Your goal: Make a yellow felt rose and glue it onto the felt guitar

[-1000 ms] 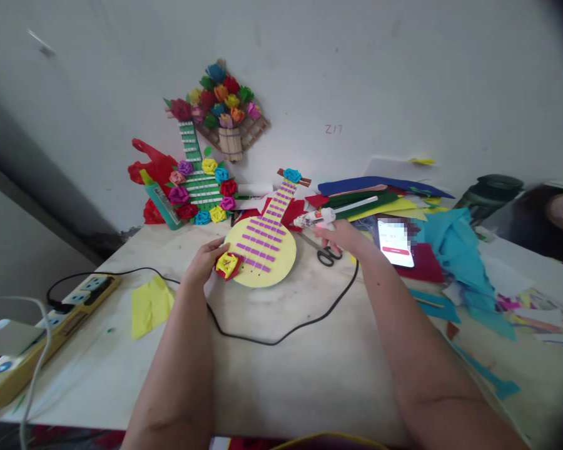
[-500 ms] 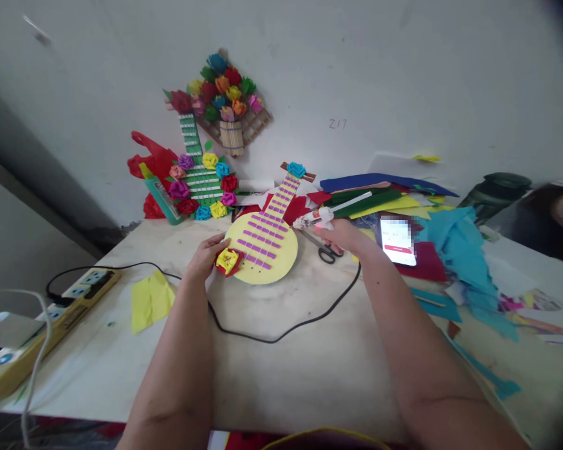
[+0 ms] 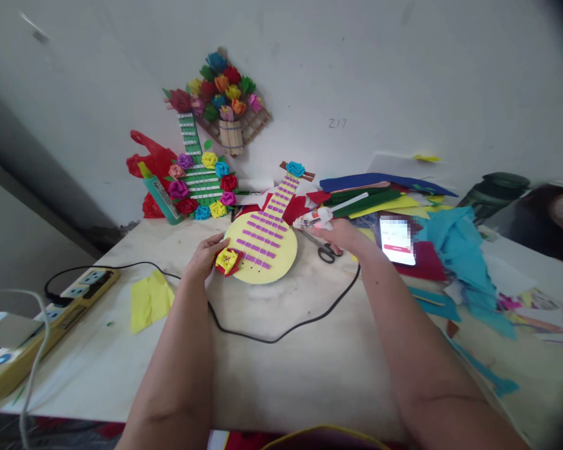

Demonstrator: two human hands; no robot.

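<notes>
A yellow paper guitar (image 3: 281, 250) with purple strips across its round body and neck lies tilted on the table. My left hand (image 3: 205, 257) grips the left edge of its body, beside a yellow paper flower (image 3: 227, 260) with red petals or leaves. At the top of the neck sits a blue paper flower (image 3: 295, 169). In my right hand (image 3: 340, 236) is a white hot glue gun (image 3: 318, 217) with a glue stick jutting from its back, its nozzle close to the guitar's right edge. Scissors (image 3: 327, 251) with dark handles lie just under that hand.
A black cord (image 3: 272, 341) loops across the table from a power strip (image 3: 70, 306) at left. A green glue bottle (image 3: 163, 197) and a green flowered paper guitar (image 3: 199, 181) stand at the wall. A lit phone (image 3: 396, 240), coloured paper and a dark bottle (image 3: 495, 197) are at right.
Nearly nothing differs. Both hands, the guitar and the glue gun keep their places; the whole view has shifted very slightly.
</notes>
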